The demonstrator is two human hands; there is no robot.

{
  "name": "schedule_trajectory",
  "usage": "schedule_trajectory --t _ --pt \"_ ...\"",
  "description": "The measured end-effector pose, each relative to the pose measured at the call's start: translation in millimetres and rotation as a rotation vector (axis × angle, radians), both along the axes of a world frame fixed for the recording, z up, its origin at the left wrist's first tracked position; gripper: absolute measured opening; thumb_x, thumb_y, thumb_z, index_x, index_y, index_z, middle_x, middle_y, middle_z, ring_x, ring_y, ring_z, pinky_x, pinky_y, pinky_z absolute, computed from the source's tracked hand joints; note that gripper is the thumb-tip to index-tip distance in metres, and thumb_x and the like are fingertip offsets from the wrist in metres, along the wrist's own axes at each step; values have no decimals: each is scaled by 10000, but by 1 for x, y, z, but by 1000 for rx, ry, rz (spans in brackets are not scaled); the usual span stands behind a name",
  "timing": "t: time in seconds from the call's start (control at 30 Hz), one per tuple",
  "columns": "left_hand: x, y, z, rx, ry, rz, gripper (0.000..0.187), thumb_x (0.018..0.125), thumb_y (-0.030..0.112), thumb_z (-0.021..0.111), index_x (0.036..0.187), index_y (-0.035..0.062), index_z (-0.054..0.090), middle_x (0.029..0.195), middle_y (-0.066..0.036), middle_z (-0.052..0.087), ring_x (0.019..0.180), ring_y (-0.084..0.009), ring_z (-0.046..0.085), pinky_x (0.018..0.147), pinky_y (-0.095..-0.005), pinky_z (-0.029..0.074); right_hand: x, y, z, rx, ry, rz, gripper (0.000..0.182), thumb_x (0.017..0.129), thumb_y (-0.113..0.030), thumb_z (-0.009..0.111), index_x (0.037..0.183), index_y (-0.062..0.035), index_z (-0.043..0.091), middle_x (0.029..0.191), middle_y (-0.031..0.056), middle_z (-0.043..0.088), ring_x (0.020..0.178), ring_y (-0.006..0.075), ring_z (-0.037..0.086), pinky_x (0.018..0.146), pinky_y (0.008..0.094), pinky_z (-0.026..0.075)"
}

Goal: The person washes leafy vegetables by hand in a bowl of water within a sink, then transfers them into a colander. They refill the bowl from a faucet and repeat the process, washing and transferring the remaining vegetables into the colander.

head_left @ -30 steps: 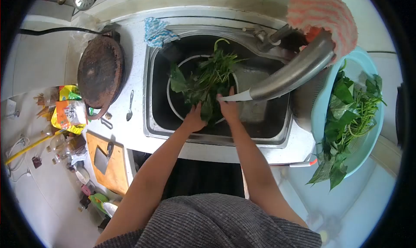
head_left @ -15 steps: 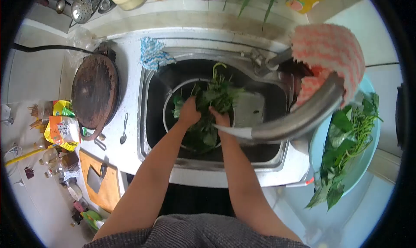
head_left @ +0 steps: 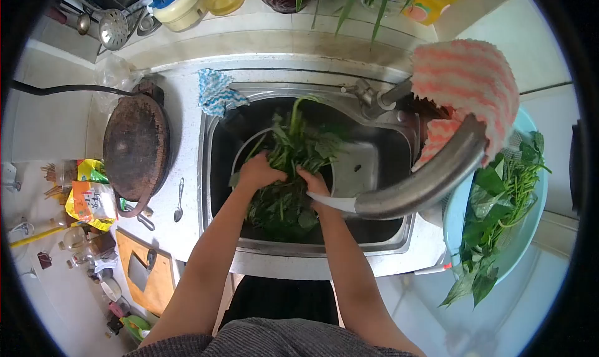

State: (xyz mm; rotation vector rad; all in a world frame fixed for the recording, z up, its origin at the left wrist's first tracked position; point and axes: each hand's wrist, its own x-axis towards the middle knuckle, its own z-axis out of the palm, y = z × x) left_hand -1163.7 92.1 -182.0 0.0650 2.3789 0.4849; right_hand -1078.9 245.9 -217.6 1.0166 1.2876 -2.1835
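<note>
Leafy greens (head_left: 290, 145) fill a round bowl (head_left: 240, 146) in the sink (head_left: 402, 163), with stems sticking up at the back. My left hand (head_left: 259, 171) is closed on the greens from the left side. On the right side, my right hand (head_left: 313, 183) is closed round some of the same leaves. Water runs from the metal faucet (head_left: 424, 188) and meets my right hand near the wrist. The leaves hide most of the bowl and some of my fingertips.
A light blue basin (head_left: 530, 235) with more greens stands at the right. A pink striped cloth (head_left: 468, 73) hangs over the faucet. Left of the sink are a spoon (head_left: 179, 201), a round black pan (head_left: 136, 148) and a cutting board (head_left: 159, 285) with a cleaver (head_left: 138, 271).
Both hands have lifted and spread the greens, which now stand higher and cover more of the bowl. My left hand has moved a little left. The whole view has shifted slightly.
</note>
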Motion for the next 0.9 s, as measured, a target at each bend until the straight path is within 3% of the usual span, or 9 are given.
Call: schedule_trajectory --t 0.07,0.2,0.43,0.47,0.57,0.6,0.67,0.77,0.9 --pt "3 -12 22 -99 -9 60 953 513 440 769 1226 -84 415 1111 -252 562 1033 -321 569 860 -400 474 -2 -11 0 122 -8 48 812 695 -414 714 1307 14 394 1323 181 428 1231 302 387 1014 375 283" --pt "22 -35 -27 -132 131 -86 988 554 474 775 1246 -103 371 1203 -259 486 1087 -352 523 898 -408 443 2 14 -77 774 0 371 658 798 -386 612 1249 62 441 1263 238 477 1178 361 447 990 370 343" --pt "53 -7 -28 -112 231 -194 839 765 378 656 1371 -9 224 1364 -261 304 1252 -388 337 1043 -491 245 21 -38 -54 923 109 52 635 889 -277 502 1373 41 244 1408 258 262 1315 366 255 1063 397 252" --pt "64 -5 -41 -117 260 -182 819 793 353 634 1389 5 193 1386 -263 270 1276 -387 304 1056 -508 213 32 -46 -87 1025 179 189 619 882 -187 496 1386 33 211 1435 247 201 1322 377 223 1078 405 224" --pt "78 -14 -83 -26 288 -343 823 816 310 607 1410 11 122 1436 -259 161 1319 -392 217 1067 -525 167 33 -38 -133 909 147 424 591 876 -165 486 1373 38 239 1413 245 257 1293 382 278 1067 403 234" --pt "67 -5 -58 -41 125 -295 809 803 265 618 1405 1 147 1451 -268 81 1350 -384 130 1079 -509 155 39 -39 -134 1028 340 307 549 878 -176 462 1357 28 287 1382 241 315 1265 375 320 1045 407 256" --pt "80 0 -29 27 231 -371 729 784 227 628 1372 1 262 1443 -251 154 1337 -371 190 1075 -465 208 42 -34 -99 860 97 284 520 866 -160 475 1333 17 331 1351 234 360 1240 357 355 1019 400 286" --pt "96 -6 13 270 255 -381 545 749 137 642 1243 7 452 1355 -216 339 1252 -361 347 1021 -416 319 66 -43 -138 734 -40 -35 504 803 -88 519 1288 -3 407 1217 177 484 1113 290 461 941 350 358" --pt "94 -26 28 414 514 -61 227 729 75 641 946 19 606 1071 -137 556 1051 -309 519 878 -378 433 54 -53 -41 349 -180 -336 498 771 -72 521 1262 -25 449 1061 92 567 934 199 534 811 302 404"
